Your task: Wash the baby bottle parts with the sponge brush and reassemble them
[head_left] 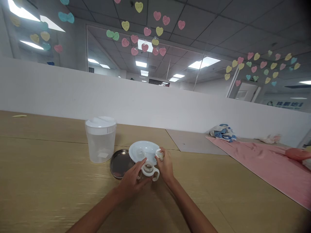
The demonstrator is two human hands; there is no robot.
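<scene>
My left hand is wrapped round a small bottle with a white collar and a curved side handle, like a baby bottle. The bottle's mouth faces up, uncovered. Between the fingers of my right hand is a white ring-shaped bottle cap, held above the bowl's right rim, apart from the bottle. Just behind both hands stands a white bowl with a clear rounded cover inside it. A shallow dark metal tray lies left of the bowl, close to my left hand.
A translucent plastic bucket with a white lid stands at the left. A pink cloth spreads over the right side, with a crumpled blue and white cloth at its far corner. The low white wall closes off the table's back.
</scene>
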